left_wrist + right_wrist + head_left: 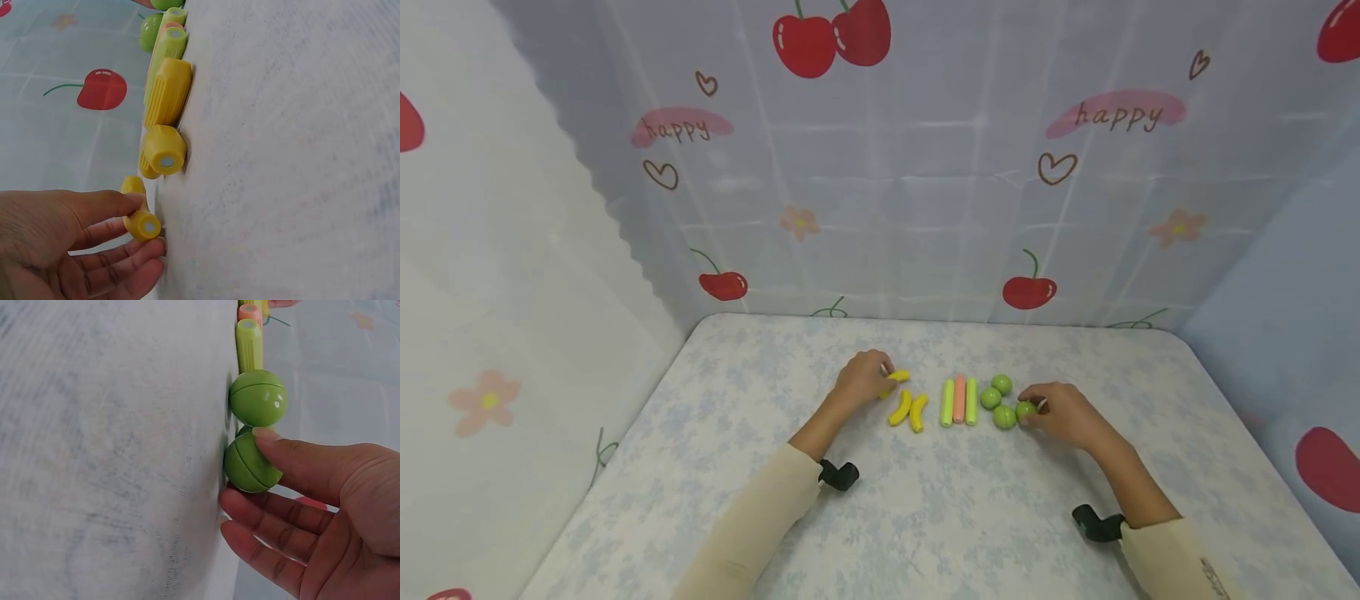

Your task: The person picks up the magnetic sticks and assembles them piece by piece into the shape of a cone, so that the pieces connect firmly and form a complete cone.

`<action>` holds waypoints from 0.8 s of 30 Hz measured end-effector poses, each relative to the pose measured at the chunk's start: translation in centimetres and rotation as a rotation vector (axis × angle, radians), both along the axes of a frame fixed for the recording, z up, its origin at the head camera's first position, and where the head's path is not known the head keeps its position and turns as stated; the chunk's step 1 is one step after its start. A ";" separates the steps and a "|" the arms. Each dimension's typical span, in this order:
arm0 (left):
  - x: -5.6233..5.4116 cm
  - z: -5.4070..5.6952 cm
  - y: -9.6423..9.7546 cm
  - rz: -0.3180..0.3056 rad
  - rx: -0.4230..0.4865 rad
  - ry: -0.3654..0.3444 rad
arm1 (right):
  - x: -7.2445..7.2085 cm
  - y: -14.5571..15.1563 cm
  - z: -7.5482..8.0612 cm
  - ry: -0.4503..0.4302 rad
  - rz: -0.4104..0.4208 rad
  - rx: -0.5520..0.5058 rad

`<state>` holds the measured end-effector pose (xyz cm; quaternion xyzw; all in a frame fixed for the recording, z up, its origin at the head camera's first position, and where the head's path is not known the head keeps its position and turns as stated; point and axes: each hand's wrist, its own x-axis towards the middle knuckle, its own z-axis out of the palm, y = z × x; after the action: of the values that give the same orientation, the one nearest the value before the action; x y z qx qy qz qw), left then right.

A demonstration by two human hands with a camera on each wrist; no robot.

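Observation:
My left hand (861, 380) pinches a yellow curved piece (144, 225) between thumb and fingers, low over the table. The held piece has a pale round disc at its end. Two more yellow curved pieces (908, 409) lie just right of that hand. My right hand (1063, 412) grips a green ball (250, 464) by thumb and fingertips, close to the table surface. Beside it sit several other green balls (991, 397), one of them (257, 399) with a seam line. Between the hands, two light green sticks (947, 403) flank a pink stick (959, 400), all side by side.
A pale, blue-mottled cloth covers the table (880, 517). Behind it hangs a curtain (910, 200) printed with cherries and hearts. Black devices are strapped at the left wrist (841, 476) and the right wrist (1097, 525).

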<state>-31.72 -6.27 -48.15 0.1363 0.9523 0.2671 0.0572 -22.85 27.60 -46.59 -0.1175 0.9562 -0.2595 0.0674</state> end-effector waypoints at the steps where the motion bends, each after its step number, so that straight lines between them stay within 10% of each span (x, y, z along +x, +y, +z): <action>1: 0.1 0.1 -0.2 -0.002 0.010 0.022 | -0.1 0.0 0.0 0.004 -0.003 -0.005; 11: 1.3 0.3 -2.5 -0.040 0.145 0.156 | 0.1 0.7 -0.3 0.067 -0.018 -0.044; 24: 5.7 -0.3 -4.2 -0.118 0.568 -0.062 | 1.9 0.7 0.7 0.198 -0.047 -0.116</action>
<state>-26.06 -10.51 -48.42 0.1939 0.8277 0.5231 0.0611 -21.00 28.27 -45.85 -0.1238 0.9440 -0.3030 -0.0402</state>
